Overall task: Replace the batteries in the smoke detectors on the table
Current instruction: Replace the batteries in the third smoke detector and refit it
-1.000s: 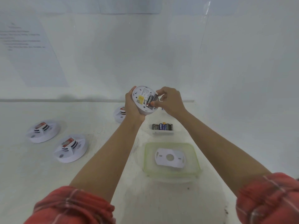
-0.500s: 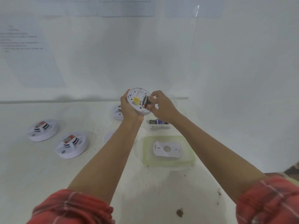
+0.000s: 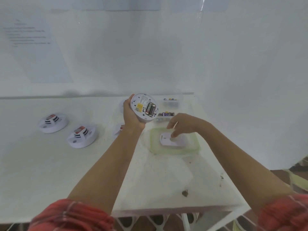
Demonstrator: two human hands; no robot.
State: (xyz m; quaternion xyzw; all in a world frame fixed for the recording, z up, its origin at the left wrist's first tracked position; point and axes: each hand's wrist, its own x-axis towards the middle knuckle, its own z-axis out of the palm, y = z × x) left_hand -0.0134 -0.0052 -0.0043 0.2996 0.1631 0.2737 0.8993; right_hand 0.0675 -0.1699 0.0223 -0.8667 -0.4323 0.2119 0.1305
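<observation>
Centre frame, your left hand (image 3: 131, 114) grips the detector (image 3: 141, 104), batteries (image 3: 150, 109) seated. Your right hand (image 3: 183, 124) curls over the cover (image 3: 166, 142) just below; I cannot tell whether it has hold. Next, lift and fit the cover.

White worktop (image 3: 41, 164) set against white walls (image 3: 150, 55).
A printed sheet (image 3: 33, 47) (text too faint to read) hangs at left; soft, even light; brown floor (image 3: 280, 175) shows lower right.
</observation>
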